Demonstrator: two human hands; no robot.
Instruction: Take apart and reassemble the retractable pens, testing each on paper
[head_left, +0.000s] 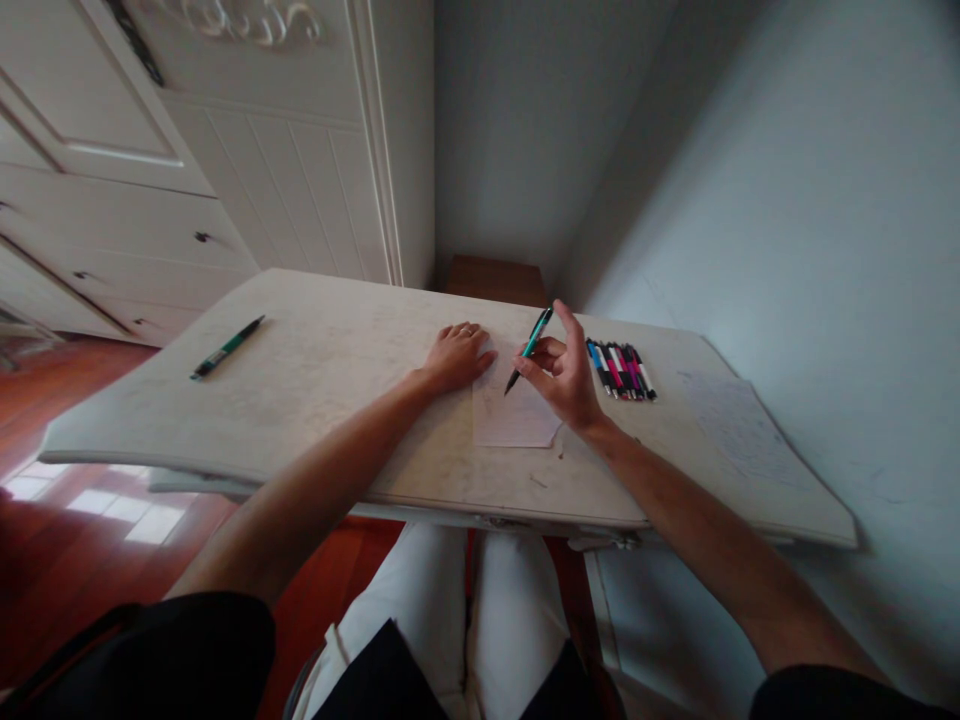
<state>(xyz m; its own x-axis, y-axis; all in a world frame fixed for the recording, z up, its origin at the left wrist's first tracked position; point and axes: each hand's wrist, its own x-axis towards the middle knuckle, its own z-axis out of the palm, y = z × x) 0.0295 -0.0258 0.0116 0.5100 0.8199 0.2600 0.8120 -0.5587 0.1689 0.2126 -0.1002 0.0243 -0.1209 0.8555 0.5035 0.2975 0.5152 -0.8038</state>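
My right hand (pixel 564 375) pinches a teal and black pen (pixel 535 337) between thumb and fingers, with the index finger raised along its upper end. The pen tilts, its dark tip pointing down over a sheet of white paper (pixel 510 425). Whether the tip touches the paper I cannot tell. My left hand (pixel 458 357) lies flat on the table at the paper's left edge, fingers stretched out and a ring on one of them. Just right of my right hand, several pens (pixel 621 370) in blue, white, pink, purple and black lie side by side in a row.
The white table (pixel 330 400) has worn, smudged patches. A green and black pen (pixel 227 348) lies alone at its left. Another marked sheet (pixel 739 425) lies at the right, near the wall (pixel 810 220). A white cabinet (pixel 300 190) stands behind on the left.
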